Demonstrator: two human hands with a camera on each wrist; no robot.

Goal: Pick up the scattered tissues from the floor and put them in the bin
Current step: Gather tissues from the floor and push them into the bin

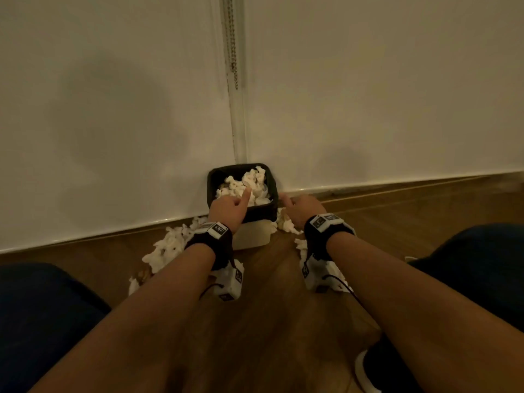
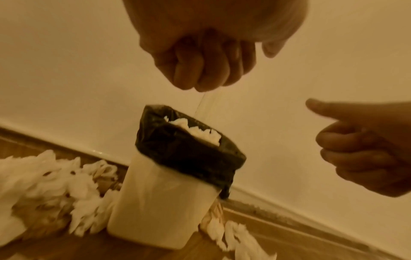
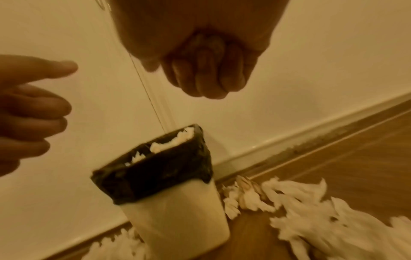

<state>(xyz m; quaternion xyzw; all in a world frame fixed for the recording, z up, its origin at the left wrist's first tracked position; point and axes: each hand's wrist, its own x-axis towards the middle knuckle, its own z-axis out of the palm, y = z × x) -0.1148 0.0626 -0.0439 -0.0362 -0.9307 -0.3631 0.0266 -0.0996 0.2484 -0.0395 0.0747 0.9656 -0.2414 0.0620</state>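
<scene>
A white bin [image 1: 252,236] with a black liner [image 1: 270,205] stands against the wall, filled with crumpled white tissues [image 1: 251,184]. My left hand [image 1: 229,207] hovers over the bin's near left rim, one finger stretched over the tissues, holding nothing. My right hand [image 1: 304,207] hovers just right of the bin, also empty. In the left wrist view the left hand [image 2: 200,70] hangs loosely curled above the bin [image 2: 169,202]. From the right wrist camera, the right hand [image 3: 206,77] looks the same above the bin [image 3: 175,216]. More tissues lie on the floor to the bin's left [image 1: 170,245] and right [image 1: 289,225].
The wooden floor [image 1: 269,293] runs to a white wall and skirting [image 1: 85,231] behind the bin. A bead chain [image 1: 232,38] hangs above it. My knees [image 1: 42,321] flank the arms, and a shoe [image 1: 365,370] sits at lower right.
</scene>
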